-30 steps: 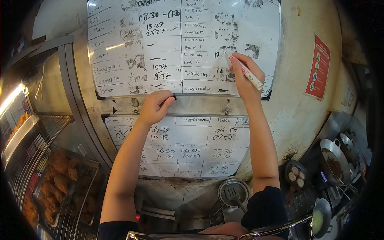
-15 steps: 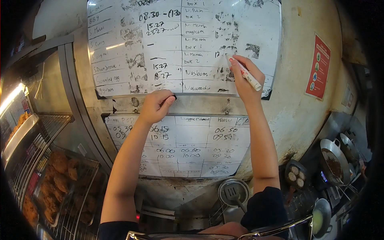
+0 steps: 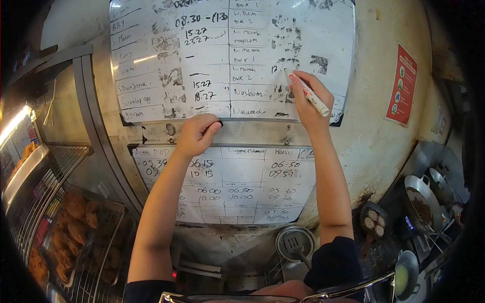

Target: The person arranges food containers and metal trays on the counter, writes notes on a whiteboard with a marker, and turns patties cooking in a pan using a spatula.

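My right hand [image 3: 311,96] is closed around a white marker [image 3: 316,101] with red print. Its tip is at the upper whiteboard [image 3: 209,70], just right of a handwritten "12" in a row labelled "N. Merah box 2". My left hand [image 3: 198,134] is closed against the lower edge of that board. A small black marker cap [image 3: 221,122] pokes out between its thumb and fingers, mostly hidden. Handwritten times and black smudges cover the board. Below my left hand hangs a second whiteboard [image 3: 237,171], ruled into boxes with more times; my left forearm covers part of it.
Fried chicken [image 3: 70,227] lies on wire racks [image 3: 108,257] at the left. A red poster [image 3: 402,85] hangs on the right wall. At lower right are a wok [image 3: 424,202], a pan with round patties [image 3: 374,222] and a slotted spatula [image 3: 295,245] over a pot.
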A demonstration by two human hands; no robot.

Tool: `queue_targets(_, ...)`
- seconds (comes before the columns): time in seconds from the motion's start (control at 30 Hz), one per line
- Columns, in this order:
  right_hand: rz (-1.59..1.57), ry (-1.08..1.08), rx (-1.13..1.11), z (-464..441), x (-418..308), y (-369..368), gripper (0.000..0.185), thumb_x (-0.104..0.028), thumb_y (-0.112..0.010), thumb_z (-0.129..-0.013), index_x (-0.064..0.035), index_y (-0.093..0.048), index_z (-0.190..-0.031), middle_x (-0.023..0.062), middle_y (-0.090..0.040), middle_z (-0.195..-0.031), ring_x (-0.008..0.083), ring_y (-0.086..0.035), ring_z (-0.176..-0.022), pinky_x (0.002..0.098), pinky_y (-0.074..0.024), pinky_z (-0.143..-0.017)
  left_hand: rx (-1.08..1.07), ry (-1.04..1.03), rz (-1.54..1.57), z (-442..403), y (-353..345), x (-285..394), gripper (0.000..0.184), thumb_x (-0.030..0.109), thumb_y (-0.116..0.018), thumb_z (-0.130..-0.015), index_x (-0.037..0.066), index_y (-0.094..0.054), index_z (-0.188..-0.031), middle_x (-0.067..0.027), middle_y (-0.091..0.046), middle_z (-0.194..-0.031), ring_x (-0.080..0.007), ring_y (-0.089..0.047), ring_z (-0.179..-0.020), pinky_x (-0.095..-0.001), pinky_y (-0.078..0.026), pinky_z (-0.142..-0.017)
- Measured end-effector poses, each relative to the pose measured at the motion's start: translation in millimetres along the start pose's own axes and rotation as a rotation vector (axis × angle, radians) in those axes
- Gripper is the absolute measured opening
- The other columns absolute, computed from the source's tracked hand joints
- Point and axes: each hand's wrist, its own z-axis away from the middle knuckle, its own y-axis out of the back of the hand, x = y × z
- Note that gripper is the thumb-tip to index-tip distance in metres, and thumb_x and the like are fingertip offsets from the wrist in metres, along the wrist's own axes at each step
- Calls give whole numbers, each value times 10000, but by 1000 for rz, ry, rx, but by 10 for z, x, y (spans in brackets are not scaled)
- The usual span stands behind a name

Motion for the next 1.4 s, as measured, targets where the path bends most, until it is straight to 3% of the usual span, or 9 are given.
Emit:
queue_targets(0.73, 100, 130, -8, -40, -48, 26, 94, -60, -630, -781, -3, -636, -855, 105, -638, -738, 173, -612, -614, 255, -471, -565, -7, 25, 40, 2, -11, 4, 234, 165, -542, -852, 12, -490, -683, -73, -407, -540, -200, -405, -502, -311, -323, -491)
queue_targets(0.93, 90, 77, 21, -73, 38, 46, 88, -59, -632, -777, -7, -636, -848, 107, -635, -728, 173, -613, -613, 258, -472, -566, -9, -7, 13, -3, -4, -14, 236, 160, -537, -854, 15, -483, -675, -70, -403, -534, -196, -391, -488, -311, -319, -488)
queue_targets(1.23, 157, 178, 5, -54, 29, 102, 89, -34, -634, -758, -5, -627, -842, 104, -621, -707, 186, -601, -593, 260, -469, -548, -9, 82, 75, 2, -7, 75, 244, 167, -535, -857, 20, -491, -667, -62, -403, -523, -187, -401, -476, -305, -322, -477)
queue_targets(1.4, 112, 215, -4, 10, -60, -10, 78, -40, -631, -762, -6, -624, -832, 103, -619, -704, 202, -597, -580, 263, -468, -543, 17, -3, 32, -1, -22, -7, 253, 173, -532, -861, 18, -486, -666, -62, -399, -521, -189, -400, -469, -305, -321, -472)
